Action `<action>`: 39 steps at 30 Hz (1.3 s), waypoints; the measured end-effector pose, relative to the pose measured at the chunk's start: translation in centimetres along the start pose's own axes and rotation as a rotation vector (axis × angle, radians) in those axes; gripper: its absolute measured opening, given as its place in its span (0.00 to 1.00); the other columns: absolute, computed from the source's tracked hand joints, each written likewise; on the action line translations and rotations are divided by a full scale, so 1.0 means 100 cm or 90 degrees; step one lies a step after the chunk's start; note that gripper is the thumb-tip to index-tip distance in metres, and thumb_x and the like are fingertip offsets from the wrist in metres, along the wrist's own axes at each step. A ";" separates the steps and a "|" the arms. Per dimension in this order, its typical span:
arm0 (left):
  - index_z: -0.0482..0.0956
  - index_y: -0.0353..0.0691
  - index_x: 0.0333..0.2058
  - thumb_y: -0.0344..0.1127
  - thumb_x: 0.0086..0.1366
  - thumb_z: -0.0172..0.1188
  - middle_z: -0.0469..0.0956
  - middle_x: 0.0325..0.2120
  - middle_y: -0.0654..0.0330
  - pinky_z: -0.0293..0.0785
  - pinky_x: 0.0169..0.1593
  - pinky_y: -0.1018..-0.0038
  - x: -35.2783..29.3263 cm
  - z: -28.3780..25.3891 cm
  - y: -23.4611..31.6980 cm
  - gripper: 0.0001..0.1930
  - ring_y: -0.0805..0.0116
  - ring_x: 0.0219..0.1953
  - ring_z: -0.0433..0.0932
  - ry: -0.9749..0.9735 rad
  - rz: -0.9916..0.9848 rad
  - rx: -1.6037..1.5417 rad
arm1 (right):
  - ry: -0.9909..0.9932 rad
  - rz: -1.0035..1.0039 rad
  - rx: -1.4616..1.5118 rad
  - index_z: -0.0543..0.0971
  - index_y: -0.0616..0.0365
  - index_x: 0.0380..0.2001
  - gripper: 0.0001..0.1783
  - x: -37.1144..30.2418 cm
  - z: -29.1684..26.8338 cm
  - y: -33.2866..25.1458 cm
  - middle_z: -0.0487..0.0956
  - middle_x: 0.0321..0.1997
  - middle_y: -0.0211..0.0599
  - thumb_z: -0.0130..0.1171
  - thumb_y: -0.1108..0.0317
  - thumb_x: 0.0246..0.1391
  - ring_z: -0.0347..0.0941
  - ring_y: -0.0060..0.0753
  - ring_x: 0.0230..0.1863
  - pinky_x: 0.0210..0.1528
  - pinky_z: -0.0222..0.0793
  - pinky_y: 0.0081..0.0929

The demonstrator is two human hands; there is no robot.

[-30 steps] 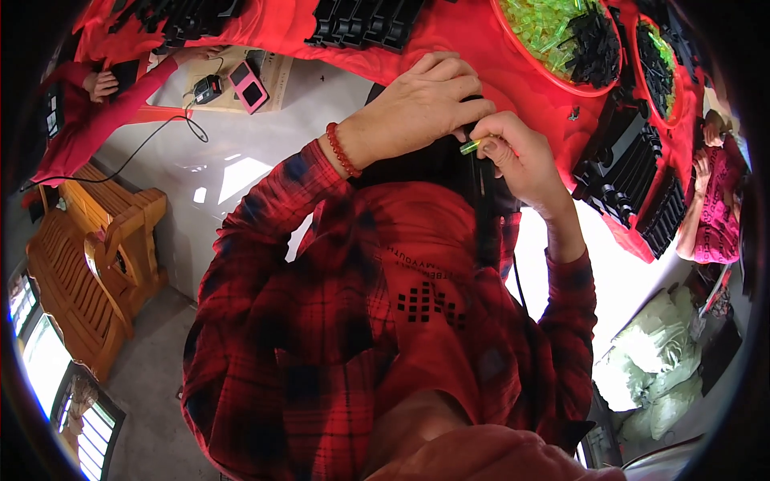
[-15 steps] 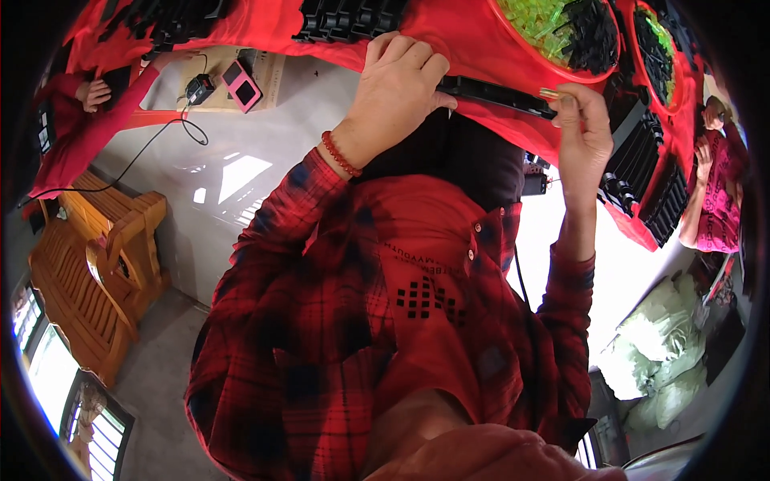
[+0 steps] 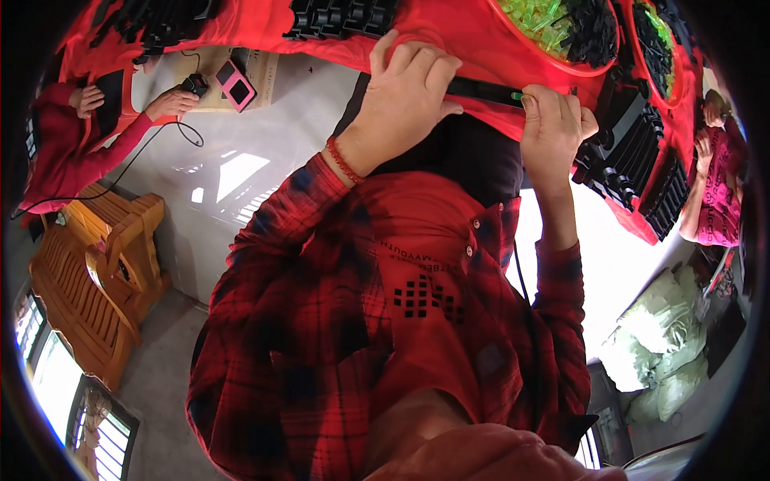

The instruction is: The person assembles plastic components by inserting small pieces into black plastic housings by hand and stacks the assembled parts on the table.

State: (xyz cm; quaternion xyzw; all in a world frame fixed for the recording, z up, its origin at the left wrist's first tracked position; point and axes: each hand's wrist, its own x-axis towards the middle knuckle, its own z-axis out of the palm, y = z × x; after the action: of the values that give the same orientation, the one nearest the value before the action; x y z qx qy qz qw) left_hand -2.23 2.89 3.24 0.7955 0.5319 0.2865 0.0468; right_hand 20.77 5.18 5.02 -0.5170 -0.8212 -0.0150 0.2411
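A long black plastic strip (image 3: 483, 90) lies between my hands, just above the edge of the red cloth. Its left end is in the grip of my left hand (image 3: 411, 100), fingers curled around it and thumb below. My right hand (image 3: 553, 132) is closed on the strip further right, thumb pressed down on its face. A small bright green piece (image 3: 516, 96) shows at that thumb tip, against the strip. My right fingers hide the strip's right end.
A red-rimmed bowl (image 3: 597, 70) holds yellow-green and black pieces; a similar bowl (image 3: 678, 92) stands beside it. Black strips (image 3: 341, 18) lie stacked ahead, and more strips (image 3: 634, 156) at right. At left, a co-worker's hand (image 3: 172, 104) touches a corded black device (image 3: 195, 84).
My right hand has moved left and down onto the strip; before, it pinched a small yellowish-green piece above the right end. The co-worker's hand at left has come onto the black device.
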 end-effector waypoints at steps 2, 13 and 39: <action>0.79 0.48 0.46 0.44 0.50 0.72 0.75 0.43 0.66 0.57 0.65 0.51 0.000 0.007 0.004 0.24 0.63 0.52 0.71 0.018 0.010 -0.034 | -0.010 -0.014 -0.026 0.81 0.49 0.35 0.04 0.000 -0.001 0.000 0.81 0.31 0.25 0.61 0.64 0.58 0.73 0.30 0.35 0.50 0.53 0.33; 0.82 0.50 0.47 0.36 0.59 0.61 0.74 0.46 0.63 0.58 0.65 0.51 0.004 0.022 0.013 0.16 0.64 0.51 0.72 -0.025 0.101 -0.048 | -0.008 -0.033 -0.037 0.81 0.49 0.34 0.04 0.000 0.001 -0.002 0.81 0.30 0.23 0.62 0.67 0.54 0.73 0.27 0.36 0.55 0.54 0.35; 0.85 0.51 0.44 0.28 0.53 0.59 0.76 0.43 0.65 0.66 0.54 0.63 0.008 0.028 0.016 0.19 0.62 0.45 0.74 -0.014 0.061 -0.078 | 0.017 -0.065 -0.023 0.81 0.50 0.34 0.07 -0.005 0.010 0.005 0.80 0.28 0.18 0.62 0.72 0.50 0.73 0.22 0.35 0.54 0.53 0.35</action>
State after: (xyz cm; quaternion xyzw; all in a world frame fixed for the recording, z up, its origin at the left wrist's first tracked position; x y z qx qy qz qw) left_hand 0.69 3.52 1.84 0.8188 0.4741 0.3117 0.0870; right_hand 21.00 5.32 3.79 -0.4783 -0.8428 -0.0491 0.2419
